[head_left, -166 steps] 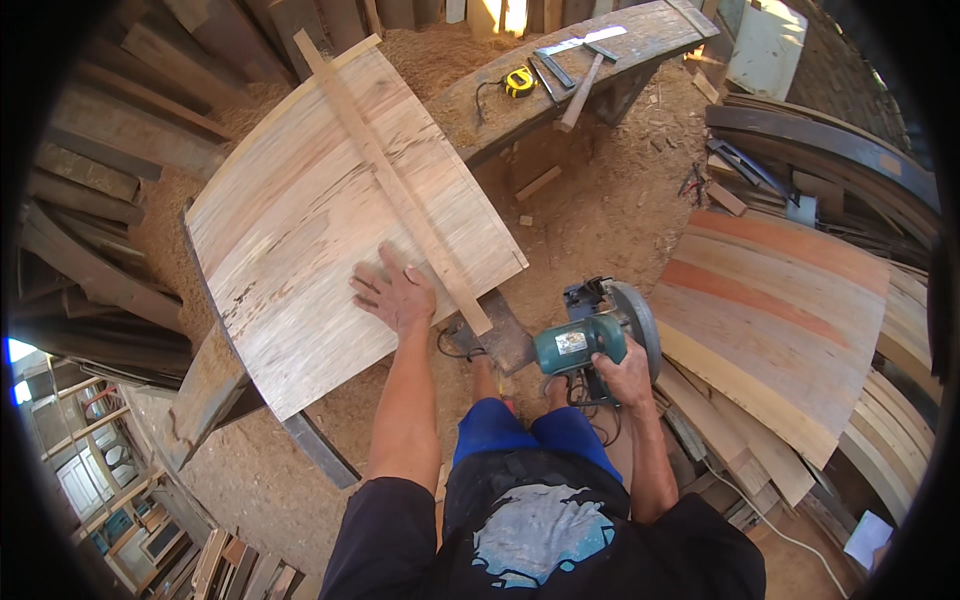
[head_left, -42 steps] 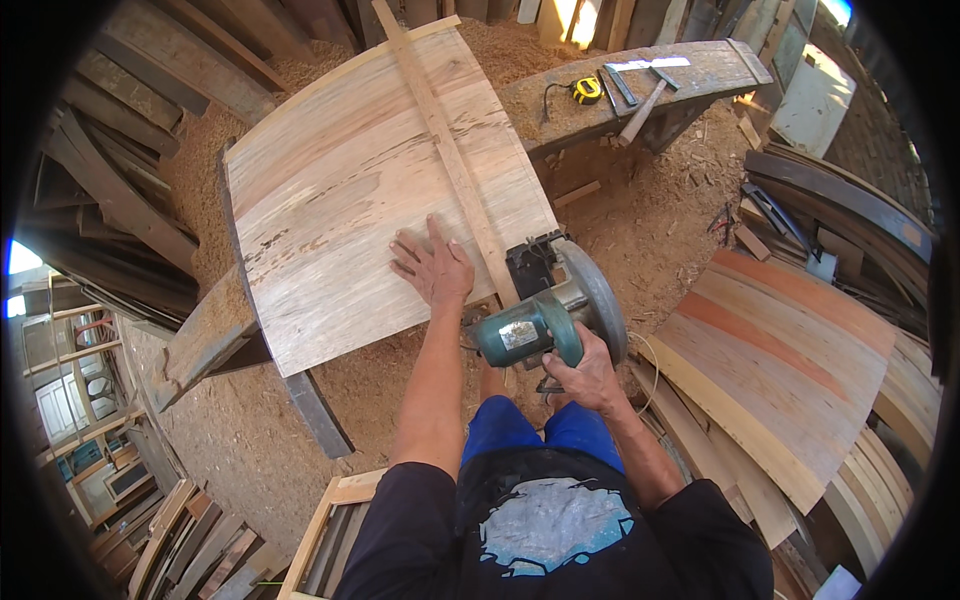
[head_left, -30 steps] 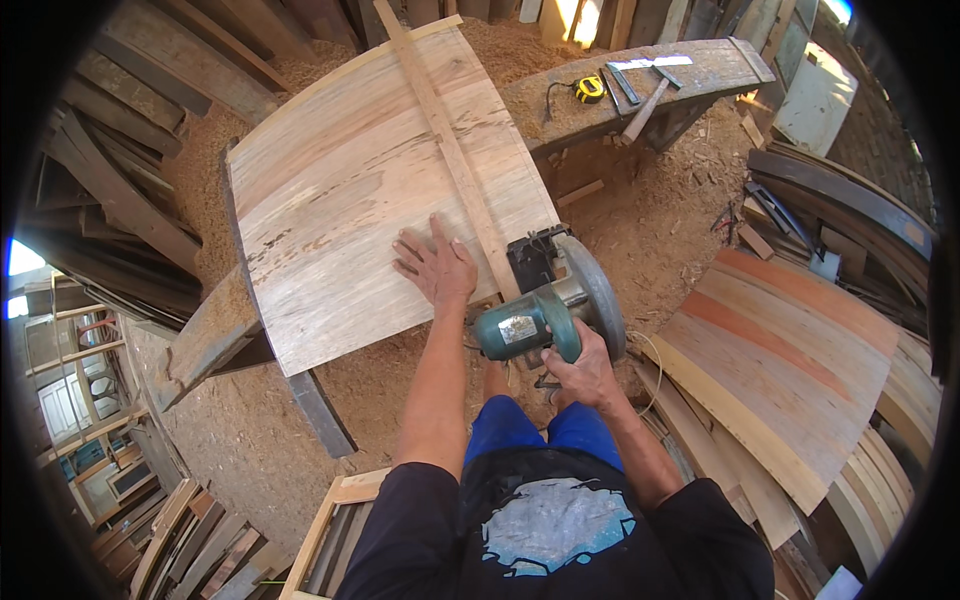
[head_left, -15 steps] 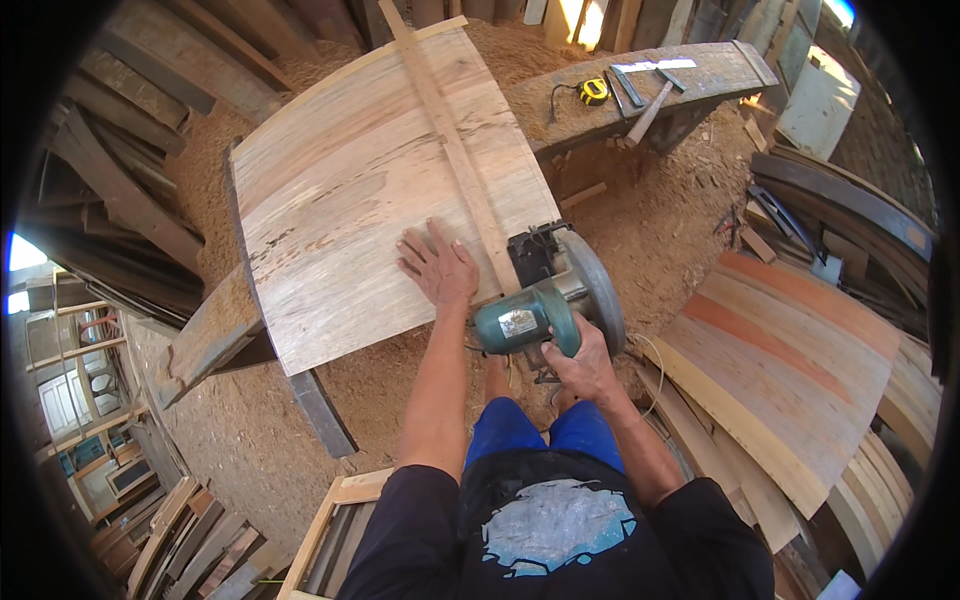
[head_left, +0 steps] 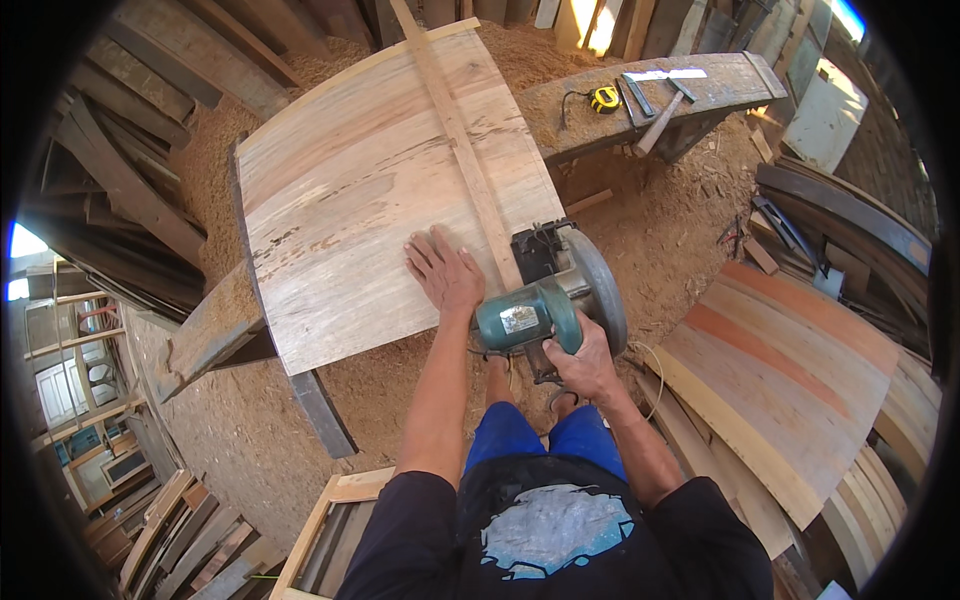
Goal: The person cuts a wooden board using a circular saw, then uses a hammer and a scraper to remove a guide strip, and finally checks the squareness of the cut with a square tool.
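Note:
My left hand [head_left: 447, 272] lies flat on the near part of a pale wooden panel [head_left: 350, 210], its fingers spread. A long narrow wooden strip [head_left: 458, 140] runs lengthwise over the panel, just right of that hand. At the panel's near right corner, my right hand [head_left: 584, 357] is wrapped round the rear handle of a green circular saw [head_left: 524, 316]. The saw's front rests by the near end of the strip, and its round grey guard stands on the right. The blade itself is hidden from sight.
A thick wooden bench beam [head_left: 690, 90] carries a yellow tape measure [head_left: 604, 99], a square [head_left: 637, 97] and a hammer [head_left: 662, 120]. On the right, another panel [head_left: 770, 370] leans over stacked boards. A cord [head_left: 655, 385] trails behind the saw. Sawdust [head_left: 240, 420] covers the ground.
Little differs. The view has shifted slightly, so the panel and bench sit a touch further right and lower. Both hands keep their places on panel and saw.

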The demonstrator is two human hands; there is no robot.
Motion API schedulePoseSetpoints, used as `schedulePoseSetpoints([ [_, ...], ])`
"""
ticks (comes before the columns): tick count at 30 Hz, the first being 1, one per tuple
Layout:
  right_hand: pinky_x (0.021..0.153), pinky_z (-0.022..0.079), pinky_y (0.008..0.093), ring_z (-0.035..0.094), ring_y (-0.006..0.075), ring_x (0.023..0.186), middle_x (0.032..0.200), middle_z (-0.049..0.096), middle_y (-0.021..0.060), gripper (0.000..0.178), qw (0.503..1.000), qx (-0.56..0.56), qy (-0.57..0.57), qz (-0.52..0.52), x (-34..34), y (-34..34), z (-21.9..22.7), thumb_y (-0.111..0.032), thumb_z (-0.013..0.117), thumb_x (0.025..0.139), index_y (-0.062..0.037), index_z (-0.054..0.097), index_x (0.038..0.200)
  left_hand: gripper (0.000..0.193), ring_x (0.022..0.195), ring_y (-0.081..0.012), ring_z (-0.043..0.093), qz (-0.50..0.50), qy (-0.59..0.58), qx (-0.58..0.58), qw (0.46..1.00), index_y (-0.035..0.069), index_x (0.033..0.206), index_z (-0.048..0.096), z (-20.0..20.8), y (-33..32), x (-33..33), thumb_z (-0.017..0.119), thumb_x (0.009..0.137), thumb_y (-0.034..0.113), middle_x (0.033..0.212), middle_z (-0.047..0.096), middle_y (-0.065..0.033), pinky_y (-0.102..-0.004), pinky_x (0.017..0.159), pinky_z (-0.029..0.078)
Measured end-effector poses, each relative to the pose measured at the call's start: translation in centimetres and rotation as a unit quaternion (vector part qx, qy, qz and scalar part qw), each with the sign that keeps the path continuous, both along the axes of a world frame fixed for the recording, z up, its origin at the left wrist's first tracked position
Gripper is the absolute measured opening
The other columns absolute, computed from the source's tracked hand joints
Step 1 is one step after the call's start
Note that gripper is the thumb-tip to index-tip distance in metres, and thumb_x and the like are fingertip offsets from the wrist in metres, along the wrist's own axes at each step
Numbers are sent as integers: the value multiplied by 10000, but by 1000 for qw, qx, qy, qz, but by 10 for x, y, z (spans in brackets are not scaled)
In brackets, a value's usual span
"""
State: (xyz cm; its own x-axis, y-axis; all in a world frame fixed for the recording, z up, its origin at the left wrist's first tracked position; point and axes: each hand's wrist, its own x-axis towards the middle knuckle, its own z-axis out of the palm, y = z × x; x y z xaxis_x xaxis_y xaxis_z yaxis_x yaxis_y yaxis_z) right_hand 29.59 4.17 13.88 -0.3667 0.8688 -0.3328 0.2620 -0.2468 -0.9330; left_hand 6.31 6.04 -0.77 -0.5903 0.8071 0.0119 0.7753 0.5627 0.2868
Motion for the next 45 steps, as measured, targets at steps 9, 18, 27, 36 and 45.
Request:
schedulePoseSetpoints([
  [9, 747, 510, 340, 607, 171, 752, 805, 644, 87, 283, 1000, -11, -13, 13, -4, 10, 1, -50, 674, 836, 22, 638, 1108, 706, 1501, -576, 84, -15, 13, 11, 1000, -47, 1572, 244, -5, 1, -1, 449, 996, 308, 1619, 142, -374, -646, 1222, 53],
  [18, 790, 515, 338, 632, 182, 804, 855, 679, 106, 283, 999, 5, -22, 25, -12, 21, 3, -31, 670, 839, 26, 639, 1114, 729, 1504, -529, 152, -23, 48, 1, 999, -41, 1564, 283, -10, -7, -10, 494, 975, 332, 1629, 194, -330, -593, 1238, 98],
  [27, 825, 519, 335, 654, 174, 855, 911, 699, 111, 284, 999, -45, 2, 19, -25, 36, 20, -7, 650, 854, 23, 636, 1136, 707, 1507, -434, 233, -109, 20, 17, 994, -33, 1558, 303, -1, -32, -34, 537, 957, 254, 1644, 261, -238, -528, 1244, 171],
  [36, 837, 514, 335, 645, 179, 869, 918, 696, 109, 301, 999, 10, -15, 31, -29, 44, 5, -13, 649, 843, 28, 637, 1141, 688, 1505, -427, 242, -107, 28, 4, 994, -48, 1545, 321, 1, -30, -34, 507, 962, 267, 1636, 276, -241, -517, 1248, 173],
  [45, 903, 513, 334, 665, 193, 957, 997, 718, 141, 379, 1000, -14, -4, 16, -39, 58, 4, -21, 644, 837, 35, 634, 1211, 682, 1492, -466, 244, -131, 27, 22, 991, -105, 1514, 333, 5, -31, -33, 461, 968, 284, 1613, 289, -287, -529, 1244, 172],
])
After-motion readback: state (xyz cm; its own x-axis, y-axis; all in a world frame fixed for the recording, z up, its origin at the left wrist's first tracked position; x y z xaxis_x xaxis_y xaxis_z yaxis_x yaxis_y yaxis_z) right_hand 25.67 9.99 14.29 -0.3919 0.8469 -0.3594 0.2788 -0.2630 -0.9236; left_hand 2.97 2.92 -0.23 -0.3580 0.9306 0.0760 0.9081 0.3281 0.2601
